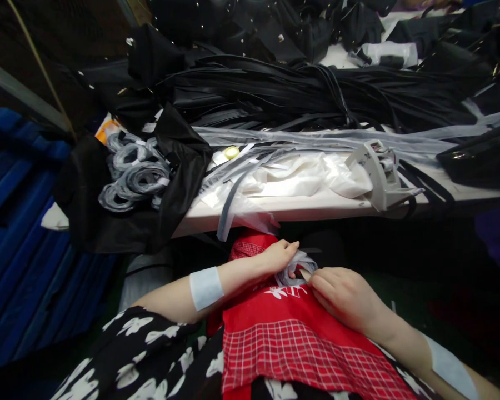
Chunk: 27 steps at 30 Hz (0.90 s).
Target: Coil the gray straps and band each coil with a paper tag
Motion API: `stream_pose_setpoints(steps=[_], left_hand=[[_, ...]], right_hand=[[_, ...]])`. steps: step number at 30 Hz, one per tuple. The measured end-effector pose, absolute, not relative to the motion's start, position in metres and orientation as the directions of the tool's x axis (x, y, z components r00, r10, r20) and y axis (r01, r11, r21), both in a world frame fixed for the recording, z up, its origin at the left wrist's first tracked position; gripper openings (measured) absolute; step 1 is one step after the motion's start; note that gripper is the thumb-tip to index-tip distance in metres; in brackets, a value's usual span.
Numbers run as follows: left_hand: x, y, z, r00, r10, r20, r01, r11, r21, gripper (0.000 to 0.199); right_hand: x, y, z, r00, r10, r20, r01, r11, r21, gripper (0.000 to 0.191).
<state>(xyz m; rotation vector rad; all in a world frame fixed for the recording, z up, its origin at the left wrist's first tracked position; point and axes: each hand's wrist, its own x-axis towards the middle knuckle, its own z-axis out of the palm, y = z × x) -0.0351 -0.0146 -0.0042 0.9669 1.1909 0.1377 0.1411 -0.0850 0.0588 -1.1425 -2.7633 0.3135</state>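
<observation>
Over the red apron [270,316] on my lap, both hands are on a coil of translucent grey plastic strip [291,276]. My left hand [280,256] has its fingers wrapped round the coil's upper left side. With pinched fingertips, my right hand [337,286] grips the coil's right side, where a small tan piece [305,274] shows at the fingers; I cannot tell what it is. Similar tied coils [137,172] lie on black fabric [179,161] at the table's left end.
A white table [241,215] stands in front of me. On it are white film [300,175], a grey tape dispenser [377,175], loose translucent strips [316,136] and a heap of black straps [275,91]. Blue slatted pallets [16,239] stand at the left.
</observation>
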Motion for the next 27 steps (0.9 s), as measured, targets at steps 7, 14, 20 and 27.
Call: stream_pose_setpoints(steps=[7,14,20,27], left_hand=[[-0.038,-0.01,0.001,0.518,0.624,-0.585,0.477,0.357,0.803,0.052],[-0.04,-0.011,-0.003,0.455,0.711,-0.536,0.471,0.319,0.823,0.047],[-0.037,-0.015,0.001,0.491,0.737,-0.465,0.397,0.286,0.872,0.028],[-0.025,-0.023,0.005,0.345,0.856,-0.384,0.327,0.274,0.904,0.017]], right_hand=[[0.13,-0.081,0.043,-0.665,0.738,0.113,0.714,0.673,-0.194,0.03],[0.133,-0.075,0.062,-0.588,0.807,-0.052,0.693,0.47,-0.547,0.013],[0.139,-0.058,0.058,-0.45,0.884,0.123,0.69,0.432,-0.581,0.015],[0.144,-0.047,0.032,-0.196,0.968,-0.157,0.671,0.016,-0.741,0.019]])
